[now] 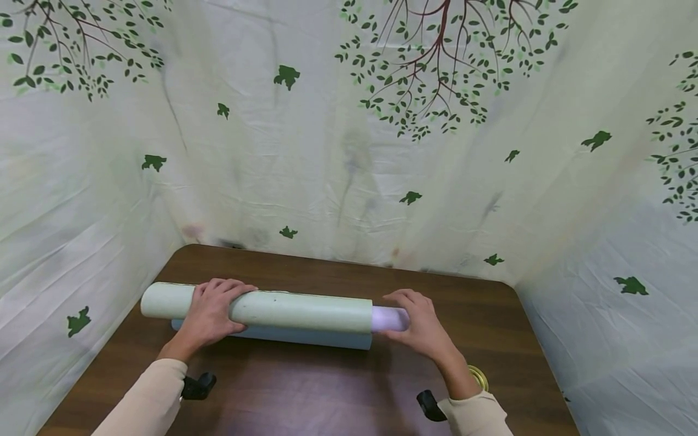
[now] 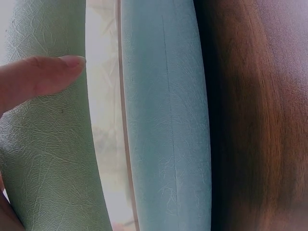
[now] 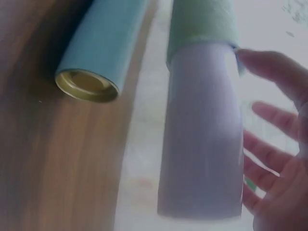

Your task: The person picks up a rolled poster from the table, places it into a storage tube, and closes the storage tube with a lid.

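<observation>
The lilac cylinder (image 1: pixel 386 319), jutting from the green tube (image 1: pixel 311 310), is flanked by the right hand's (image 1: pixel 418 322) spread fingers. The tube, gripped in the left hand's (image 1: pixel 211 310) curled fingers, should be held coaxial, above the blue tube (image 1: pixel 305 338).

Pale-green textured tube (image 1: pixel 311 310) abv blue textured tube (image 1: pixel 305 339), latter on brown wood-grain bench (image 1: pixel 469 303); smooth lilac cylinder (image 1: pixel 388 318) out green's R end; yellow round coil (image 1: pixel 480 379) bench R; white leaf-print curtain (image 1: pixel 327 157) behind.

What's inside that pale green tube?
A lilac cylinder sticks out of one end of the pale green tube; the rest of the inside is hidden by its wall.
</observation>
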`<state>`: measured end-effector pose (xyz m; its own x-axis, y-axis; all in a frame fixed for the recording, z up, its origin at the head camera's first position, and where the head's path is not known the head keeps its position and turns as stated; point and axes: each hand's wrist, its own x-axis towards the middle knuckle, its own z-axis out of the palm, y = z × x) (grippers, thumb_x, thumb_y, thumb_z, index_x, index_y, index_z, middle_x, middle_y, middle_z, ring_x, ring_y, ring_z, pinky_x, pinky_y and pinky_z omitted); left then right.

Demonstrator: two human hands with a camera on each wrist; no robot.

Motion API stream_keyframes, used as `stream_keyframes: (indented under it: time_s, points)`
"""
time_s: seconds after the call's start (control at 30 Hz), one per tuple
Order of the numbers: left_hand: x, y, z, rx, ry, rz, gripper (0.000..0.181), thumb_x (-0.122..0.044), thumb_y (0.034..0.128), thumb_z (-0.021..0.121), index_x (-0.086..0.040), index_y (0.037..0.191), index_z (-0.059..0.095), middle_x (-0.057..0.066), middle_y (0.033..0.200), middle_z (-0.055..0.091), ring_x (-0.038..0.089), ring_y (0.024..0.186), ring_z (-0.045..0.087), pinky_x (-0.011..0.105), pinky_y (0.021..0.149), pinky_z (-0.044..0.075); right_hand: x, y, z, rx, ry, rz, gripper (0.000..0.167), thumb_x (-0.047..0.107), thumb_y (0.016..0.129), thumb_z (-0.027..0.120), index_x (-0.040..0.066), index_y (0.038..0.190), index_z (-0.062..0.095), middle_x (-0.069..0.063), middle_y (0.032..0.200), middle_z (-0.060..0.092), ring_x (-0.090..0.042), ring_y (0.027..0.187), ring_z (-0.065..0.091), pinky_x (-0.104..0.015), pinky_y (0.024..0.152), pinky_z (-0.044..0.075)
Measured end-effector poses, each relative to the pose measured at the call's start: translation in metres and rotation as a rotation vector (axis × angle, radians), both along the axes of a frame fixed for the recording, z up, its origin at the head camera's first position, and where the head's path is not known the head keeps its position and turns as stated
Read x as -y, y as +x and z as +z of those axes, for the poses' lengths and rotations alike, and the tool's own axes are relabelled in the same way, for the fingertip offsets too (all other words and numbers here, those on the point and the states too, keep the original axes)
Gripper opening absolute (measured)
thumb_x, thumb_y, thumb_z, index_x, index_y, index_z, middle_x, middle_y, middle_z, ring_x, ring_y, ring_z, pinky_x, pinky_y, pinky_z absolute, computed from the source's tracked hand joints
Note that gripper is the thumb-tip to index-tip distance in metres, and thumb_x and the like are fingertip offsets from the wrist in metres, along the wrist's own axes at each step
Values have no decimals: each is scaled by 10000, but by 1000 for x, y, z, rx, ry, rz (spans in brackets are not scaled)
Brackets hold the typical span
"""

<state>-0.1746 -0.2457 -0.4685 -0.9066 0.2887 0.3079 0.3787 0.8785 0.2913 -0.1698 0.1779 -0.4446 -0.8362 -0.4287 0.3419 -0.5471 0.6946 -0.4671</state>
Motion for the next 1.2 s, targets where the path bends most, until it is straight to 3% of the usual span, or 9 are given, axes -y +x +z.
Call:
stream_keyframes:
  time_s: [0.1, 0.3, 0.5, 0.67, 0.93, 1.2]
  points:
    - [0, 0, 1, 0, -1, 1, 712, -187, 546, 928, -152, 1199, 647, 113, 1168, 609, 366, 1095, 458, 576, 875, 279, -12, -1, 1, 2, -81, 31, 563, 205, 681, 872, 104, 1185, 641, -51, 1191, 593, -278, 1120, 539, -541, 915, 372]
    - [0, 0, 2, 4, -7, 0, 713, -191, 549, 928, -148, 1201, 645, 120, 1169, 608, 370, 1095, 459, 577, 877, 280, -35, 1, 0, 141, -305, 14, 546, 181, 736, 846, 139, 1227, 610, -13, 1253, 582, -223, 1201, 513, -369, 970, 406]
    - [0, 1, 3, 11, -7, 1, 705, -191, 553, 925, -148, 1199, 646, 120, 1165, 609, 373, 1097, 459, 581, 882, 280, -53, 9, 1, 197, -393, -22, 537, 61, 765, 801, 65, 1258, 589, -122, 1277, 580, -168, 1187, 509, -307, 971, 386]
    - [0, 1, 4, 16, -12, -2, 704, -198, 554, 927, -147, 1197, 647, 120, 1161, 610, 371, 1094, 460, 587, 888, 281, -71, 5, -18, 233, -521, 48, 529, -42, 770, 762, -26, 1264, 572, -142, 1266, 587, -53, 1147, 538, -239, 950, 430]
    - [0, 1, 4, 15, -13, -3, 706, -198, 552, 928, -147, 1198, 647, 117, 1158, 609, 368, 1095, 461, 586, 887, 281, -86, 6, -49, 377, -763, 189, 496, -115, 849, 635, -141, 1311, 457, -70, 1310, 581, -184, 1164, 576, -312, 914, 497]
    - [0, 2, 5, 12, -13, -10, 701, -195, 554, 926, -144, 1196, 649, 117, 1157, 610, 367, 1090, 465, 585, 882, 284, -83, 8, -62, 423, -892, 210, 468, -150, 854, 598, -165, 1299, 451, -105, 1303, 594, -173, 1143, 588, -282, 861, 515]
